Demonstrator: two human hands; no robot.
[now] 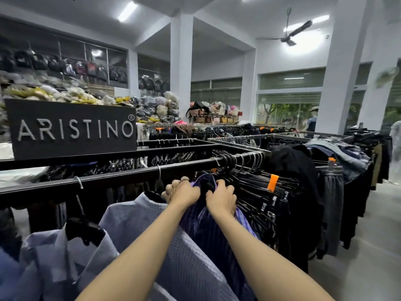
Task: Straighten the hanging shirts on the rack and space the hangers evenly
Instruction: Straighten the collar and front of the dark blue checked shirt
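The long black metal rack rail (121, 178) runs from the lower left up toward the right, and along its left stretch the silver hooks sit well apart, leaving bare rail between them; to the right, a dense pack of black plastic hangers (249, 181) crowds the bar, one carrying an orange size tag (273, 182). Grey floor lies open at the far right beside the dark hanging trousers. Both bare forearms reach forward side by side. The left hand (181, 192) is curled with knuckles up, clamped on the collar area of the purple striped shirt (208, 231) just below the rail. The right hand (221, 199) lies just beside it, fingers bent and gripping the same shirt's shoulder against the packed hangers. The purple shirt hangs bunched, its fabric creased under the hands. Left of it hangs a pale blue textured shirt (134, 218), then a light blue collared shirt (54, 257) on a black hanger. A dark ARISTINO sign (73, 129) stands behind
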